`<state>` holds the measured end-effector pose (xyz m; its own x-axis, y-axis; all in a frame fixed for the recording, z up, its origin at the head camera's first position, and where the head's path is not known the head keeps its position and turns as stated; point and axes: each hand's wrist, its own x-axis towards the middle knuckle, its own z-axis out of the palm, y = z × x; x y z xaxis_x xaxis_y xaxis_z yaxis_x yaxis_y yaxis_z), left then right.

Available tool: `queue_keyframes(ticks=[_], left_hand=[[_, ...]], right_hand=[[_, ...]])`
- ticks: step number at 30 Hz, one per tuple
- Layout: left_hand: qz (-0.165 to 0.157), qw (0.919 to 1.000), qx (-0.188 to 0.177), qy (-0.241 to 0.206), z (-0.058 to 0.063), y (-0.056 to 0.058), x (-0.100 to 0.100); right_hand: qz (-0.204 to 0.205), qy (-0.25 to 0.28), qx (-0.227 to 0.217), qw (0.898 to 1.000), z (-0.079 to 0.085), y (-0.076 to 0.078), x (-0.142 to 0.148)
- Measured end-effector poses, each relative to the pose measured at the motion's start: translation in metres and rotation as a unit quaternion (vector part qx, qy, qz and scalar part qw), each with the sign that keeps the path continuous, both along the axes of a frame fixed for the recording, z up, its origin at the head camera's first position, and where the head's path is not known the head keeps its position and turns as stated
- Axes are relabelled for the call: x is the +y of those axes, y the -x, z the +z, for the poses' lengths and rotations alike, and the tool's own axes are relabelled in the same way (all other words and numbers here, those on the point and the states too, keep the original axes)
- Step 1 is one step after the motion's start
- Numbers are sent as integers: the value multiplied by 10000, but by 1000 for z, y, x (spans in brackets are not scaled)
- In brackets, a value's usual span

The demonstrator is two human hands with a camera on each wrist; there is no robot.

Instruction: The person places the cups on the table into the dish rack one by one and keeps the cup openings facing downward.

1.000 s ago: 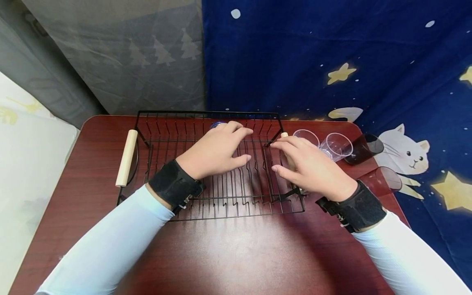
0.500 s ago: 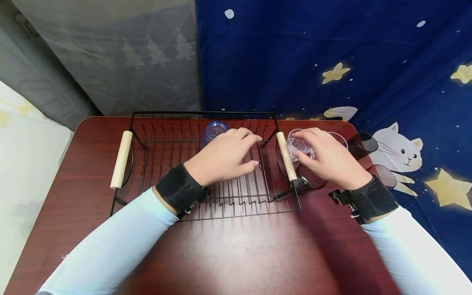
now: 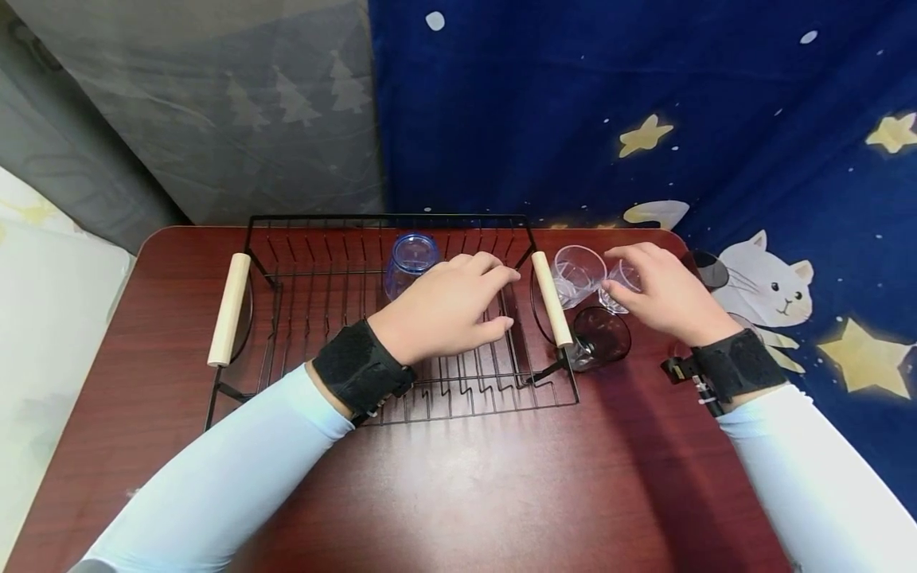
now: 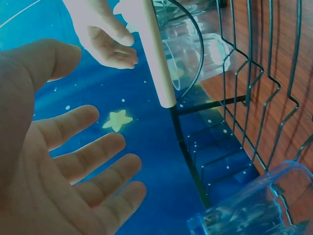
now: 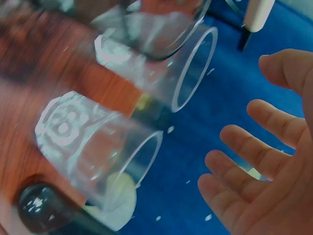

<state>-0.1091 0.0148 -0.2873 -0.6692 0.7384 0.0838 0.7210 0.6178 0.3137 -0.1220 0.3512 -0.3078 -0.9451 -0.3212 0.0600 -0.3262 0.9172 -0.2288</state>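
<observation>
My left hand [image 3: 451, 310] hovers over the black wire dish rack [image 3: 458, 415], fingers spread and nothing in them. Just behind it in the rack stands a blue glass [image 3: 411, 259], partly covered by the hand in the head view. To the right of the rack, my right hand [image 3: 662, 294] hangs above a group of glasses, thumb and fingers apart and holding nothing. Nearest to it is a clear glass [image 5: 98, 147], standing rim up. A second clear glass [image 3: 579, 274] stands closer to the rack, and a dark tinted glass [image 3: 602, 338] sits in front of them.
Wooden handles [image 3: 231, 310] top both ends of the rack. Another dark glass [image 3: 705, 269] stands at the table's right edge; a reddish one beside it is mostly hidden by the right hand. Curtains [image 3: 501, 111] hang right behind the table [image 3: 458, 493].
My right hand has moved right, from above the rack's right handle to over the glasses. The left hand has shifted slightly right, uncovering the blue glass. The view has drifted a little.
</observation>
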Motion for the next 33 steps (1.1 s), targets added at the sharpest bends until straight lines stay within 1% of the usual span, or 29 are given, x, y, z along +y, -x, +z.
queue_keyframes(ticks=[5, 10, 16, 20, 26, 30, 33], left_hand=[[-109, 9999, 51, 48, 3, -3, 3], [-156, 9999, 39, 53, 2, -5, 3], [-124, 9999, -84, -65, 1, -4, 1], [-76, 9997, -184, -141, 0, -4, -1], [-43, 9998, -184, -108, 2, -4, -3], [3, 9996, -272, -89, 3, -4, -5], [44, 9994, -335, -54, 2, -4, -8]], right_hand=[[-87, -80, 108, 9999, -9, 8, 17], [-237, -201, 132, 9994, -18, 15, 30], [-355, -397, 141, 9985, -24, 20, 37], [-453, -482, -14, 9978, -29, 24, 41], [-652, -553, -281, 9959, -35, 32, 44], [-791, -658, -524, 9933, -38, 37, 43], [-895, -724, -728, 9907, -42, 39, 45]])
